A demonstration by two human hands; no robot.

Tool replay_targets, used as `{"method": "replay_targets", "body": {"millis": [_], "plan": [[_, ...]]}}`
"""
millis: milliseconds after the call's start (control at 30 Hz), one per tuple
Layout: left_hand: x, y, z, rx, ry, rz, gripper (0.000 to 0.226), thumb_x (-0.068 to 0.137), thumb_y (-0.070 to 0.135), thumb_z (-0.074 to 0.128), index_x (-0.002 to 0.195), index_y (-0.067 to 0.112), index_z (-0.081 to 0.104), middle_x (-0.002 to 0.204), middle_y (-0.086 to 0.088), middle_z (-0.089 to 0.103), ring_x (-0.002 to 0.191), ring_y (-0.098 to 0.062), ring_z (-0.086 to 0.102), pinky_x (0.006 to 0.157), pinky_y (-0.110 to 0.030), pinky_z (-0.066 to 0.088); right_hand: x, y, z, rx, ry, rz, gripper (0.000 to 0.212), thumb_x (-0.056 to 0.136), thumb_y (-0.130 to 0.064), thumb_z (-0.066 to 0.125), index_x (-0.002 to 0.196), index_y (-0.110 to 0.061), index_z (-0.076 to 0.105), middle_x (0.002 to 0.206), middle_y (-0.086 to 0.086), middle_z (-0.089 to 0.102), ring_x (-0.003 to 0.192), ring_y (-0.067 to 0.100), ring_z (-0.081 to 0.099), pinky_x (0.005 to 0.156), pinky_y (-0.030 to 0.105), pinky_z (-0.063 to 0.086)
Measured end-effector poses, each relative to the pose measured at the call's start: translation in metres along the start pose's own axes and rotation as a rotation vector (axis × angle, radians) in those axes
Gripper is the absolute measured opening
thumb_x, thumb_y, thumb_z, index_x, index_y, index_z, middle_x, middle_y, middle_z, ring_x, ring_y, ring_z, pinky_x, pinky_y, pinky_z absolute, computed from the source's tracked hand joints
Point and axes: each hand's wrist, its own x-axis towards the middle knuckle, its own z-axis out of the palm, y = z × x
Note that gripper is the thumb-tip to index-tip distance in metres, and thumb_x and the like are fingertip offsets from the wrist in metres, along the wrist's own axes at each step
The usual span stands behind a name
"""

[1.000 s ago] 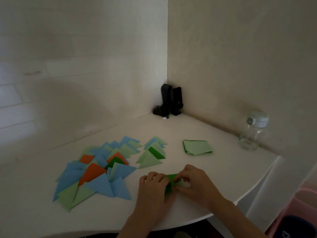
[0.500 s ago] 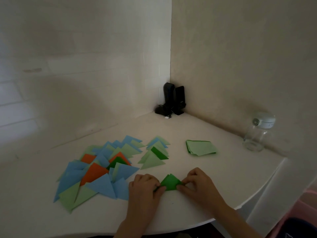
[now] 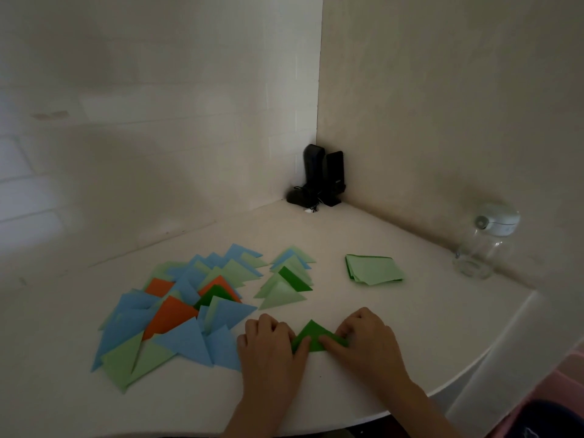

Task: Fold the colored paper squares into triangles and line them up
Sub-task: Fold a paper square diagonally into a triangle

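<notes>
Work surface: white table (image 3: pixel 395 336). The dark green triangle (image 3: pixel 313 335) lies flat near the 6 o'clock edge, apex toward 12 o'clock. The left hand (image 3: pixel 268 349) presses its 9 o'clock corner with curled fingers. The right hand (image 3: pixel 366 339) pins its 3 o'clock corner, thumb lying along the base. Folded triangles (image 3: pixel 177 314), blue, orange and green, overlap at 9 o'clock; a smaller group (image 3: pixel 287 279) sits at 12 o'clock. The unfolded light green stack (image 3: pixel 373 268) is at 1 o'clock. A glass jar (image 3: pixel 483 245) and black speakers (image 3: pixel 322 175) stand by the wall. No writing is legible.
</notes>
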Motion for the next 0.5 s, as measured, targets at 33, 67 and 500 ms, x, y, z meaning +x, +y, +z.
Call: {"method": "replay_targets", "body": {"millis": [33, 67, 500], "plan": [[0.001, -0.001, -0.002, -0.012, 0.003, -0.022, 0.03, 0.075, 0.056, 0.065, 0.064, 0.029, 0.058, 0.077, 0.007, 0.05, 0.08, -0.018, 0.048, 0.066, -0.032, 0.033, 0.001, 0.002, 0.0, 0.022, -0.009, 0.002, 0.031, 0.072, -0.062, 0.063, 0.068, -0.036, 0.047, 0.084, -0.015, 0.044, 0.08, 0.005, 0.048, 0.07, 0.024, 0.034], [0.001, -0.002, -0.004, -0.015, -0.016, -0.047, 0.03, 0.078, 0.059, 0.059, 0.069, 0.03, 0.058, 0.083, 0.009, 0.048, 0.087, -0.016, 0.046, 0.07, -0.03, 0.03, 0.002, 0.004, -0.001, 0.051, -0.025, 0.004, 0.031, 0.073, -0.059, 0.065, 0.067, -0.037, 0.044, 0.083, -0.015, 0.044, 0.08, 0.006, 0.049, 0.071, 0.025, 0.037], [0.001, -0.025, -0.005, -0.295, 0.008, 0.034, 0.027, 0.069, 0.018, 0.081, 0.071, 0.024, 0.054, 0.074, 0.01, 0.05, 0.071, -0.014, 0.047, 0.064, -0.023, 0.029, 0.0, 0.014, -0.011, 0.252, -0.084, -0.046, 0.032, 0.077, -0.022, 0.073, 0.07, -0.036, 0.045, 0.081, -0.01, 0.05, 0.072, 0.002, 0.046, 0.067, 0.01, 0.036]]}}
